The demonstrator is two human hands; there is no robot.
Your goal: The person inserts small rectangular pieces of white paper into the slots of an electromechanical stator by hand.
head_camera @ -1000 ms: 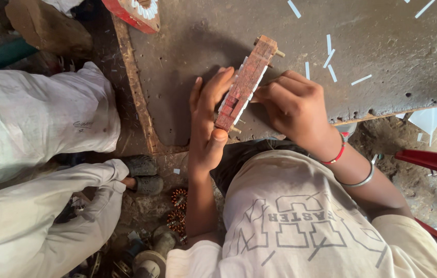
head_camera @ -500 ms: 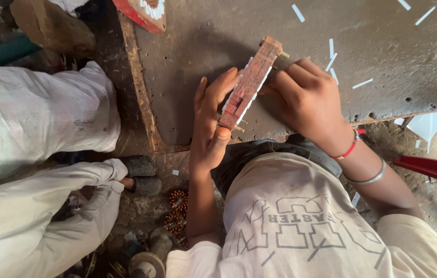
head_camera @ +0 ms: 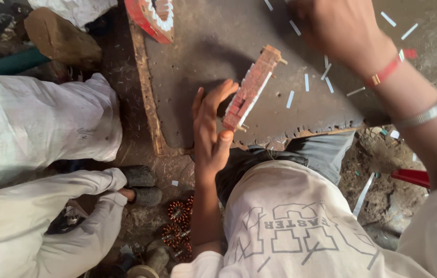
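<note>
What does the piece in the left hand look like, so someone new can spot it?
Start at the dark grey slab filling the upper middle of the view. Near its front edge the left hand steadies a long, narrow reddish-brown block, lying diagonally on the slab. Unlike the thin loose white strips scattered around it, it is thick, with a white edge along one side and small pins sticking from its ends.

Dim, soft daylight — raised hand blurred.
</note>
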